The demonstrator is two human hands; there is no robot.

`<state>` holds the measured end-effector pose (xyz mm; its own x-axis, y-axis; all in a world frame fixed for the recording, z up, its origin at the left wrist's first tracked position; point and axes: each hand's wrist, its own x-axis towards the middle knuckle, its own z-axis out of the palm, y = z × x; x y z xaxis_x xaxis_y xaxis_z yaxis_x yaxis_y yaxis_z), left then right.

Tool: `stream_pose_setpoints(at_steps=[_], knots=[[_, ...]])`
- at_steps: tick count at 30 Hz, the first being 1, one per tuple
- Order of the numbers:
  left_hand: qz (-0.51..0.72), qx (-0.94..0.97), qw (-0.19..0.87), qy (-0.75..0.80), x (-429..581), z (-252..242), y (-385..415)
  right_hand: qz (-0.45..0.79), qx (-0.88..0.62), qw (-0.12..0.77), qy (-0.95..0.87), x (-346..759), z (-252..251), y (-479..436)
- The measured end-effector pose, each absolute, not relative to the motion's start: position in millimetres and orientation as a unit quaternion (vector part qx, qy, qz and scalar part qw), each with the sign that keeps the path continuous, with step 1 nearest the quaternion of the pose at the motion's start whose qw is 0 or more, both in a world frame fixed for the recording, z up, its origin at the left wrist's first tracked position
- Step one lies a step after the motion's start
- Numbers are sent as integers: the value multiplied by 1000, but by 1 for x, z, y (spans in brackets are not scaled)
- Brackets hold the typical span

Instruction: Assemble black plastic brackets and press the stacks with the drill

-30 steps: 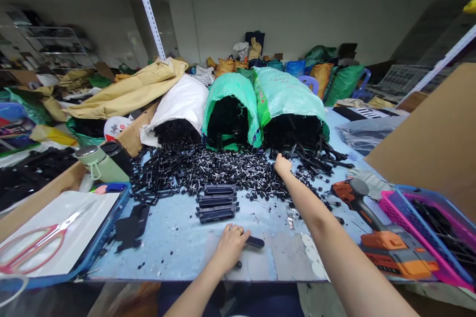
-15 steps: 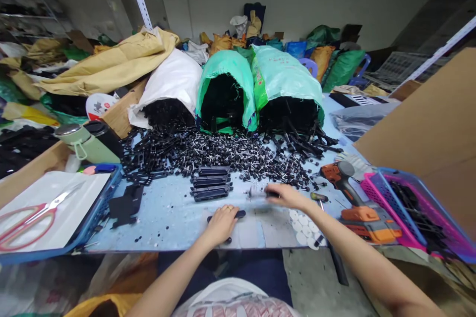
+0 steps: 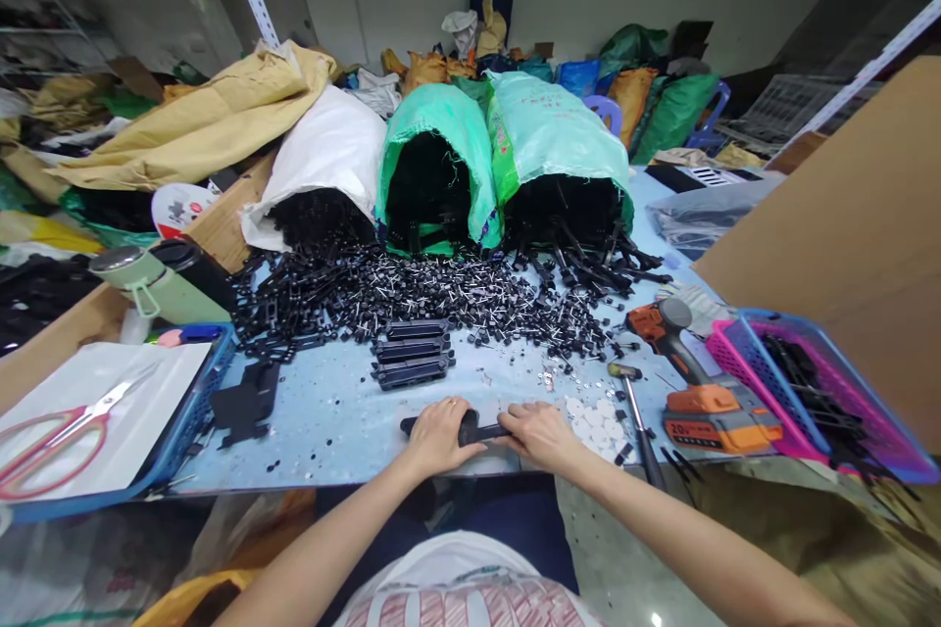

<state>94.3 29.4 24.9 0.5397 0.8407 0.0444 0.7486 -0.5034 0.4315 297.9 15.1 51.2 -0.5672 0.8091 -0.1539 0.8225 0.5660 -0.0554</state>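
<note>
My left hand (image 3: pixel 441 437) is closed on a long black plastic part (image 3: pixel 488 432) just above the table's near edge, and one dark end shows past the fingers. At the other end, my right hand (image 3: pixel 540 435) pinches the same part with its fingertips. A rounded black piece (image 3: pixel 469 427) shows beside my left thumb; how it joins the bar is unclear. Beyond my left hand lies a small stack of finished-looking black bars (image 3: pixel 413 368). White round discs (image 3: pixel 594 423) are spread to the right of my right hand, with a hammer (image 3: pixel 645 451) beside them.
Loose black parts and pins (image 3: pixel 470 299) cover the table's back, before a white sack (image 3: pixel 334 142) and two green sacks (image 3: pixel 439 113). An orange drill (image 3: pixel 706 411) and baskets (image 3: pixel 746 338) stand right. Scissors (image 3: pixel 92 416) and a green flask (image 3: pixel 166 284) are left.
My right hand, blurred over the table with something dark in it, has come down and toward me onto the bar's right end. My left hand stays on the part; the view has shifted slightly.
</note>
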Motion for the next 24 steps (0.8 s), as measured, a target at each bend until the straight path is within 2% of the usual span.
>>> stream_pose_setpoints(at_steps=[4,12,18,21,24], knots=[[145,861,168,458,94,19,28,-48,457,63,886,295,61,16],[127,868,192,440,95,24,31,-105,428,49,896,310,56,31],[131,848,144,493,136,35,113,-116,441,-16,890,332,30,28],[140,830,163,515,155,31,151,-135,454,-35,880,338,23,24],[166,811,195,526,161,25,156,-136,501,-46,853,339,21,36]])
